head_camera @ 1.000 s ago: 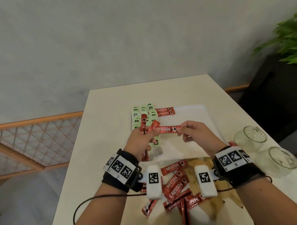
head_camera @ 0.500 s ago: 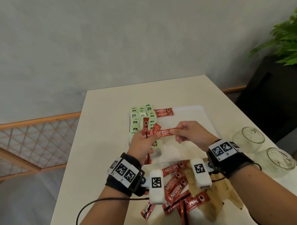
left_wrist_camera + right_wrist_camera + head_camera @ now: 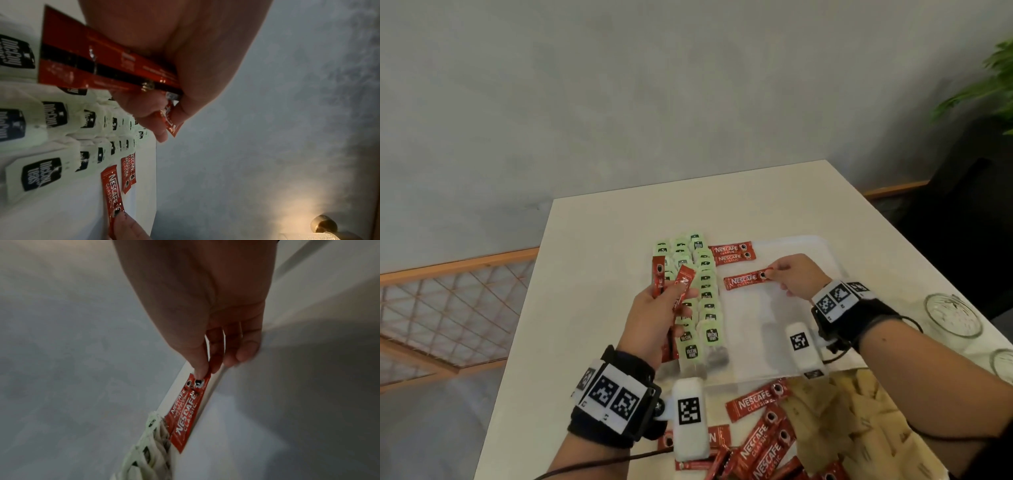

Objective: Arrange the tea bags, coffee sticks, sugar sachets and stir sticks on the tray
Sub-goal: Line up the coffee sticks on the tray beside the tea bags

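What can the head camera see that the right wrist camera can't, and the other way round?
Only the head view shows the left hand gripping spare coffee sticks, the loose pile of sticks near the person, and two glass jars. Only the right wrist view shows, close up, the thumb and fingers pinching the stick's end. Both show the right hand holding one coffee stick over the white tray, beside the green tea bags.

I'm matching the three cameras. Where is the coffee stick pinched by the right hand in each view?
Head: coffee stick, centre right, over the tray.
Left wrist: lower centre, right hand at its end.
Right wrist: centre, below the fingers.
Shared landmark: the two laid coffee sticks beside the tea bags.
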